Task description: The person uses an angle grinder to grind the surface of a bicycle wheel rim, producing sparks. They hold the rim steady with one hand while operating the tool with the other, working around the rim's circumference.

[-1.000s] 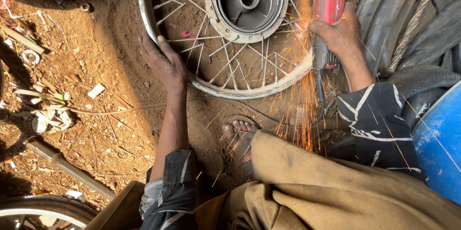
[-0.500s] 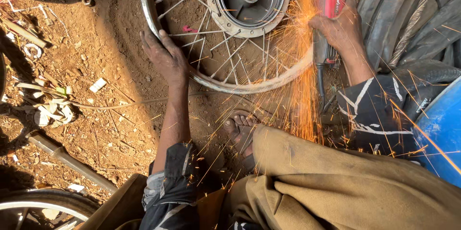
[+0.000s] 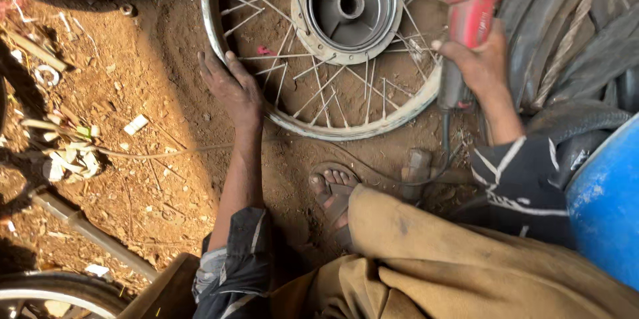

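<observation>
On bare dirt: left hand fingers spread flat on rim edge of silver spoked wheel; right hand fingers clenched around red angle grinder at opposite rim edge.

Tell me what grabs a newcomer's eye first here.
A bare spoked wheel lies flat on the dirt at top centre, the left hand pressing on its rim. At its right edge the right hand grips a red angle grinder. A blue drum fills the right edge.
</observation>
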